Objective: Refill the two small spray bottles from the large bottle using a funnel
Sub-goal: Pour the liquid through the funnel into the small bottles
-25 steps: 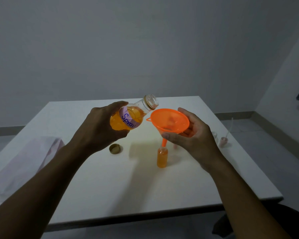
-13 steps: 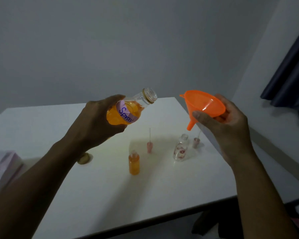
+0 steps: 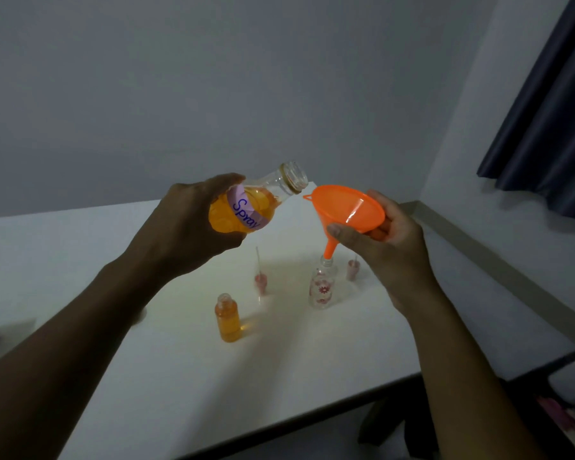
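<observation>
One wide-angle view, from the person's head, looks forward and down over the white table [image 3: 279,376] toward the grey wall [image 3: 213,94] behind it. The forearms [image 3: 63,343] enter from the bottom edge; the left hand [image 3: 186,227] gripping the large bottle [image 3: 246,207] and the right hand [image 3: 399,247] holding the funnel [image 3: 349,207] sit nearest the lens, mid-frame. The frame tilts, the table's near edge slanting; a dark curtain [image 3: 551,111] fills the upper right

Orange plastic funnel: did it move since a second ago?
Yes. The orange plastic funnel went right, from the small orange-filled bottle to the neck of the clear flowered small bottle.
</observation>
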